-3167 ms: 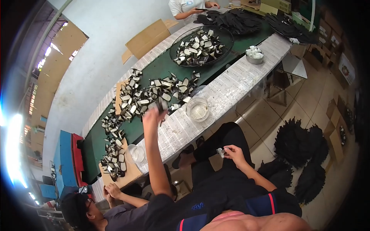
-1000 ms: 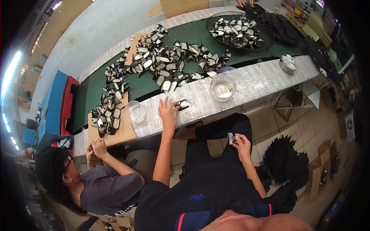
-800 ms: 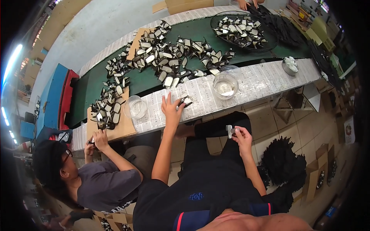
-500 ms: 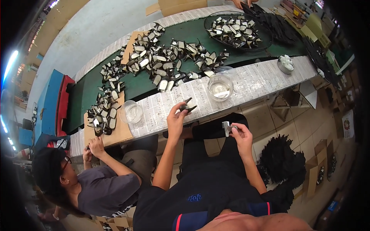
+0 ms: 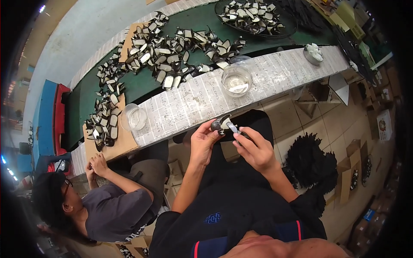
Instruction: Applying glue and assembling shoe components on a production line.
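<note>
Lifted off the paper-covered bench (image 5: 266, 81), the left hand (image 5: 202, 144) now meets the right hand (image 5: 256, 148) over the lap. Glass bowl (image 5: 236, 80) and scattered pieces (image 5: 167, 56) lie beyond. Both pinch one small dark-and-white piece (image 5: 223, 124).

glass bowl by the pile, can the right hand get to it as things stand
Probably yes: the glass bowl stands uncovered on the bench straight beyond the right hand, nothing between them, though that hand is busy at a small piece.

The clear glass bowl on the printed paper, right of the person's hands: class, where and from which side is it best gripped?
Probably at the rim of the glass bowl, from above and from the near edge of the table. It stands upright and open-topped, so its round wall gives two opposite faces. Dark pieces crowd the far side, while the near side is bare paper.
</note>
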### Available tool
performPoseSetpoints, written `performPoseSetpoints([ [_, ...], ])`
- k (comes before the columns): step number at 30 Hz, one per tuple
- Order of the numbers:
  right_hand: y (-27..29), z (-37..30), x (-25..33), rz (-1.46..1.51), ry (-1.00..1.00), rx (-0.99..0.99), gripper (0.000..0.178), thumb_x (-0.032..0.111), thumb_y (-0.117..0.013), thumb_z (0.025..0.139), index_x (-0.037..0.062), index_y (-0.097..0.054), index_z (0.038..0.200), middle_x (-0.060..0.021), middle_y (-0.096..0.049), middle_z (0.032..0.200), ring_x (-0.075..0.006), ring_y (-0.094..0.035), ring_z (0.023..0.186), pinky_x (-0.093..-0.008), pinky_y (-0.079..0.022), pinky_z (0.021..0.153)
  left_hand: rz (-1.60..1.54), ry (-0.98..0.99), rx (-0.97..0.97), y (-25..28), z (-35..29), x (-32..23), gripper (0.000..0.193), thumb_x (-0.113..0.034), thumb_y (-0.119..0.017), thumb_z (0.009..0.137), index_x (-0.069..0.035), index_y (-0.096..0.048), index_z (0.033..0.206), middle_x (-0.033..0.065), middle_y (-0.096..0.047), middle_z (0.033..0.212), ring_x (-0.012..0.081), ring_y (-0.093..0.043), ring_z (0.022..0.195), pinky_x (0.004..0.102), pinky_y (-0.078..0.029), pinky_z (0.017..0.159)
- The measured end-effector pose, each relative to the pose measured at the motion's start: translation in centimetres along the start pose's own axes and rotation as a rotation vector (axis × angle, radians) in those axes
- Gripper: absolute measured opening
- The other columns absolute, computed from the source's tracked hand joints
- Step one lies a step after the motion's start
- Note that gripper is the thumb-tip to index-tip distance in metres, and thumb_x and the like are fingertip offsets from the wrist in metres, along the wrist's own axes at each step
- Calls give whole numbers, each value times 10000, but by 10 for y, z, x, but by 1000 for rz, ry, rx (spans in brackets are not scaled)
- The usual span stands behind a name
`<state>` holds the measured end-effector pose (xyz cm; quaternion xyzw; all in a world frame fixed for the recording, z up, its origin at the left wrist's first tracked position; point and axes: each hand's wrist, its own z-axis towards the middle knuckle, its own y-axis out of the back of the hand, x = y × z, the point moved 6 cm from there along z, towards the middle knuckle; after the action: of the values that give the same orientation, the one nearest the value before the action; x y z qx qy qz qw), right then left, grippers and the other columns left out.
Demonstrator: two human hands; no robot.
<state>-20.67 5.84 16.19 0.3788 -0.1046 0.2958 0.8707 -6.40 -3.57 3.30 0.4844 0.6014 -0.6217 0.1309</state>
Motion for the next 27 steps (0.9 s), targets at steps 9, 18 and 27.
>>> performPoseSetpoints([
  [9,-7,-8,6,-1,0,35,350,36,-782,760,16,-669,1091,-152,-629,1065,-274,-676,839,-327,-574,668,-66,64,72,-11,-11,5,344,-28,-693,893,12,-587,1219,93,-663,1102,166,-646,998,318,-558,884],
  [18,-4,-13,5,150,-102,-16,328,16,-782,762,14,-675,1071,-136,-642,1064,-269,-679,849,-317,-572,670,-56,61,81,-11,-20,3,348,-57,-701,890,-14,-581,1214,68,-664,1085,159,-658,990,326,-577,875],
  [27,8,-20,-13,582,-457,-80,261,-27,-726,829,-10,-675,1085,-143,-651,1096,-182,-676,918,-263,-596,740,-17,58,52,-4,-20,2,328,-27,-689,892,-11,-586,1203,76,-659,1093,164,-655,999,326,-571,888],
])
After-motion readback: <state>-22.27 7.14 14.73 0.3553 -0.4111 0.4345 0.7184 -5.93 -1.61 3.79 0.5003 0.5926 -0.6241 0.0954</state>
